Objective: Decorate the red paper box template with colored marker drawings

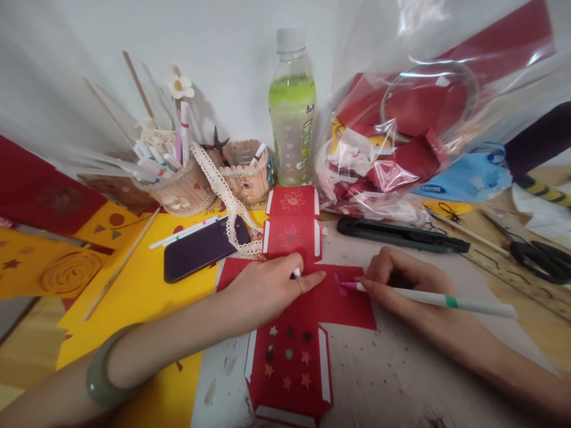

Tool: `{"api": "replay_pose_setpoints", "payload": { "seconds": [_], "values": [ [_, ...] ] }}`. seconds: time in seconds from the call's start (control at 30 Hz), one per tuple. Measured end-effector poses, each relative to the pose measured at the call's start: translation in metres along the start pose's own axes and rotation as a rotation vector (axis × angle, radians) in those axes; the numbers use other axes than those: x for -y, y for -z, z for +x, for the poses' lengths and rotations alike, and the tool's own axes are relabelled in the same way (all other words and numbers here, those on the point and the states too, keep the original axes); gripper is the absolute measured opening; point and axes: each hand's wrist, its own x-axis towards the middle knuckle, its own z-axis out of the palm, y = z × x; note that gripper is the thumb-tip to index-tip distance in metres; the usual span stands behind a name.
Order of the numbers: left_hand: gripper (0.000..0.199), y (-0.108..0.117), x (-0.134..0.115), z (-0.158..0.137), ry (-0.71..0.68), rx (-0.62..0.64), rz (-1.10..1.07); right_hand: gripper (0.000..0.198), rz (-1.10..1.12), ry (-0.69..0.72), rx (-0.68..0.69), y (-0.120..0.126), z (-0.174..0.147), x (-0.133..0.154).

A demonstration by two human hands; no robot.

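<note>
A flat red paper box cut-out (pixel 307 309) lies in front of me, with white strips along its flaps. Pink flower drawings mark its upper panels, and star and round cut-outs or stickers dot the lower one. My right hand (pixel 397 285) grips a white marker (pixel 428 296) with a green band; its pink tip touches pink marks on the right-hand panel. My left hand (pixel 272 288) rests on the middle of the cut-out, index finger extended onto the paper. Between its curled fingers pokes a small white piece, like a pen cap (pixel 297 272).
Behind stand pen holders (pixel 182 187), a green drink bottle (pixel 292 113) and a clear bag of scraps (pixel 379 160). A phone (pixel 196 252) and lace ribbon (pixel 232 208) lie left; a box cutter (pixel 401 233), scissors (pixel 542 258) and a ruler (pixel 517 279) lie right.
</note>
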Motion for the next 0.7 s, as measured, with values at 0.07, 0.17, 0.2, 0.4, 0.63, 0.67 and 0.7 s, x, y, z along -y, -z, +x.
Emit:
{"api": "replay_pose_setpoints", "payload": {
  "seconds": [0.07,0.17,0.2,0.4,0.63,0.67,0.7],
  "values": [
    [0.035,-0.0004,0.0002,-0.0006,-0.005,-0.003,0.002,0.028,0.004,0.001,0.001,0.0000,0.0001,0.0011],
    [0.034,0.0005,0.0000,-0.0010,-0.001,0.018,0.018,0.027,0.003,-0.004,-0.005,0.0003,-0.0003,0.0005],
    [0.034,0.0008,-0.0001,-0.0010,0.002,0.026,0.017,0.027,0.001,-0.005,-0.004,0.0004,-0.0005,-0.0002],
    [0.034,0.0006,-0.0003,0.0012,0.050,0.021,-0.088,0.025,0.010,0.026,0.016,0.0002,-0.0005,-0.0045],
    [0.035,0.0048,-0.0021,0.0025,0.038,0.060,-0.030,0.025,0.018,0.028,0.036,0.0007,-0.0014,-0.0037],
    [0.036,0.0042,-0.0021,0.0023,0.041,0.056,-0.039,0.024,0.016,0.031,0.042,0.0007,-0.0017,-0.0036],
    [0.036,0.0034,-0.0019,0.0021,0.051,0.050,-0.049,0.025,0.014,0.032,0.045,0.0007,-0.0020,-0.0036]
  ]
}}
